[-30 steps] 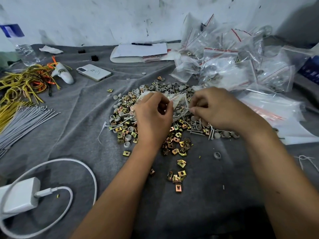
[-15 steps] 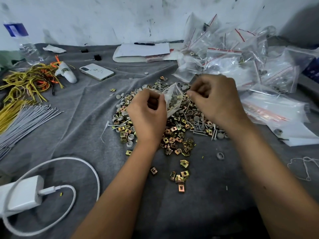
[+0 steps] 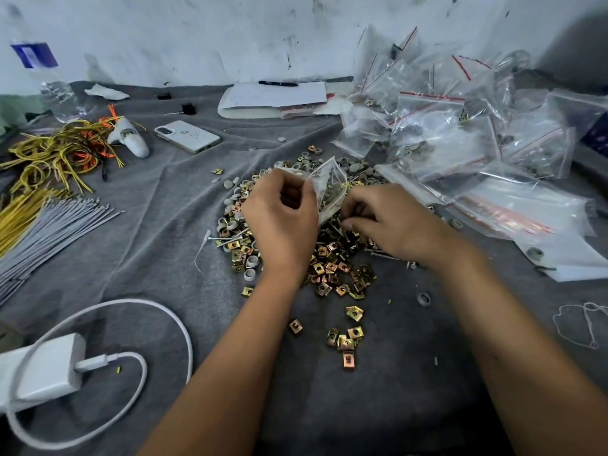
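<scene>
Our left hand (image 3: 283,225) has its fingers pinching the small clear plastic zip bag (image 3: 330,187) just above the pile of brass square clip nuts (image 3: 332,268). The right hand (image 3: 391,225) fingers curl into the pile, can't tell around what. We'd hold the bag's mouth wide and drop in small pinches.

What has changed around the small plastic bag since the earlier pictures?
The right hand has left the small plastic bag and dropped onto the pile of clips beside it, fingers curled; whether it grips any is hidden. The left hand still holds the bag up; the pile and phone lie as before.
</scene>
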### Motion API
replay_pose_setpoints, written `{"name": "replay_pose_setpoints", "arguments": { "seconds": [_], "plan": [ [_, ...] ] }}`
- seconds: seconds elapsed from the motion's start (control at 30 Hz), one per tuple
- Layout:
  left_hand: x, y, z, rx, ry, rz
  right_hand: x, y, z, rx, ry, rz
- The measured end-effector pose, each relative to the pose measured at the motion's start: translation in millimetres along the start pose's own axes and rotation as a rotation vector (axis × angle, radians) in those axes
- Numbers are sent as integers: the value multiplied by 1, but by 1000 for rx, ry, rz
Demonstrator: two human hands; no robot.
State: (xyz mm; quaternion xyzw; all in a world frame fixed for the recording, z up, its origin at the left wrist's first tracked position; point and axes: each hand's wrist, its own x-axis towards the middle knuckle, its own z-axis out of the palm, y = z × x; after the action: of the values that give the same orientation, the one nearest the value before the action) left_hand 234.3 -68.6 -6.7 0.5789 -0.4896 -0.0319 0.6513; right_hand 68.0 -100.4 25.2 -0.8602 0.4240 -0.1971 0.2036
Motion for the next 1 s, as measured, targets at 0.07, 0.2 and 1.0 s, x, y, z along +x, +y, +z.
{"name": "replay_pose_setpoints", "arguments": {
  "seconds": [0.07,0.2,1.0],
  "plan": [
    [0,-1,0,23,-42,14,0,2,-1,229,107,-7],
    [-2,1,1,106,-103,113,1,7,-1,418,257,-40],
    [-4,-3,7,143,-429,256,-2,23,29,741,381,136]
  ]
}}
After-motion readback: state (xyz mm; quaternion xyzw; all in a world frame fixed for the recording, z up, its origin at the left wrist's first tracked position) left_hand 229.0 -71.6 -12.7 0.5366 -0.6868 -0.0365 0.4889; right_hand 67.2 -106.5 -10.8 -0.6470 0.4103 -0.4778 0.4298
